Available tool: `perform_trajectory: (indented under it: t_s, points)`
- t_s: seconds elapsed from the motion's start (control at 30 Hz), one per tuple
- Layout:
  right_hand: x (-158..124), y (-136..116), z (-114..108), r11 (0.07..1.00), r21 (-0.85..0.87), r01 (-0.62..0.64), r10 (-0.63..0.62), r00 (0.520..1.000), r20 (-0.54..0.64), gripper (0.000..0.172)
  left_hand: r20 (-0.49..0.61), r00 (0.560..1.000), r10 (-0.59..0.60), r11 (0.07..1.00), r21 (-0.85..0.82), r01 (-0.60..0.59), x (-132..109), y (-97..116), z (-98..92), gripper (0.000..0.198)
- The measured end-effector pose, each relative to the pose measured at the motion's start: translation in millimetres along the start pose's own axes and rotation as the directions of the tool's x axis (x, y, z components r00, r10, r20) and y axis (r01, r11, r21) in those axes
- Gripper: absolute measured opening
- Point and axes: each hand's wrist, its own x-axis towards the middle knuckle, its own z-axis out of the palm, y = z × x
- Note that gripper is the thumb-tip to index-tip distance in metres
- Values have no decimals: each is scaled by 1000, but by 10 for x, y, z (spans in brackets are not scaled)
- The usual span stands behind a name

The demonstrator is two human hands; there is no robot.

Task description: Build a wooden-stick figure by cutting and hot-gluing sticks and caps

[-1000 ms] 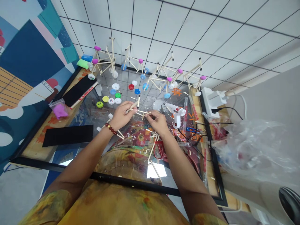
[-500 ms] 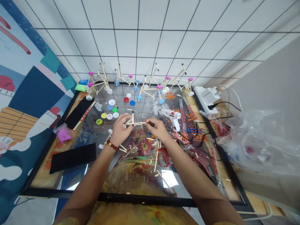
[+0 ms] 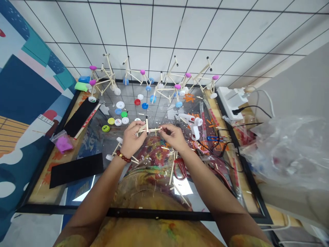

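Note:
Between my hands, above the glass tabletop, is a small frame of pale wooden sticks [image 3: 153, 130] with a black-tipped crossbar standing at its left end. My left hand [image 3: 133, 138], with a beaded bracelet at the wrist, pinches that frame near the crossbar. The fingers of my right hand [image 3: 172, 136] are pinched at the frame's right end; whether they grip a separate small piece is too small to tell. Beside my left wrist lies another stick piece with white caps [image 3: 114, 149]. A white glue gun [image 3: 191, 124] rests to the right of my right hand.
Several stick bicycle models [image 3: 164, 90] with purple seats stand along the back. Bottle caps [image 3: 124, 114] lie left of centre. Red-handled scissors [image 3: 180, 168] and loose sticks [image 3: 171, 173] are near my right forearm. A white power strip [image 3: 229, 103] and plastic bags [image 3: 290, 151] are at the right.
The camera view has tilted and shifted slightly, so the models sit higher in view. My right fingers have shifted a little on the frame's right end; my left hand keeps its hold.

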Motion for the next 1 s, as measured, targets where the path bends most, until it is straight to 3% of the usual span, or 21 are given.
perform_trajectory:
  t_s: [0.17,0.37,0.6,0.77,0.87,1.0]
  points:
    - [6,7,-16,991,-121,51,-41,996,81,29,2,1000,12,1000,12,-12,0,-13,0,5]
    - [21,15,-19,979,-200,42,-15,991,134,8,9,1000,1,1000,15,-1,7,-38,6,6]
    - [33,-6,-13,966,-256,28,15,987,163,5,18,1000,-5,1000,8,5,15,-59,7,7]
    - [37,-29,-17,962,-272,34,15,984,175,12,17,1000,-4,1000,-2,4,17,-51,3,6]
    - [33,-25,-21,963,-266,33,14,985,174,5,23,1000,-1,1000,-2,1,20,-57,-5,6]
    - [21,1,-25,975,-222,27,6,989,148,38,44,999,-12,1000,6,11,25,-73,-18,8]
